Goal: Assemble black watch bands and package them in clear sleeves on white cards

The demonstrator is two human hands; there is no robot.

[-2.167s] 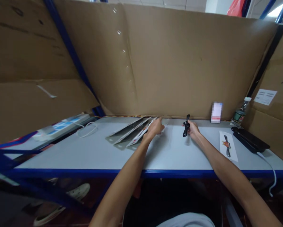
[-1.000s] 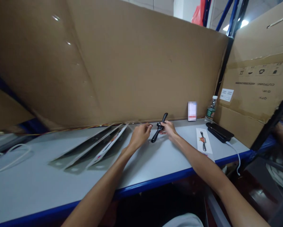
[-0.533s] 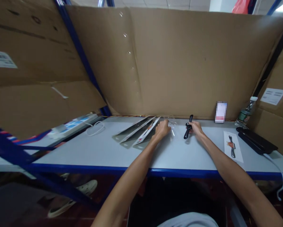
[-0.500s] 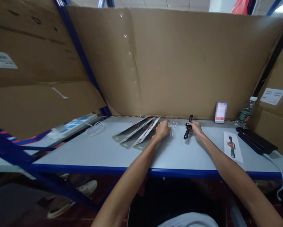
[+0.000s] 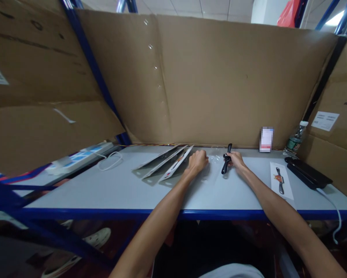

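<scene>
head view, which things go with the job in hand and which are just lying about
Likely the job: black tool held in right hand; clear plastic beside left hand; packaging cards; probably the printed card picturing a similar tool.

Seemingly just lying about: phone; bottle; black case; white cable; power strip.

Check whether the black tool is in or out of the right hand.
In: the right hand grips the black tool near its middle, both its ends sticking out.

The left hand (image 5: 198,161) hides its fingertips, and pixelation blurs the phone (image 5: 266,139).
</scene>
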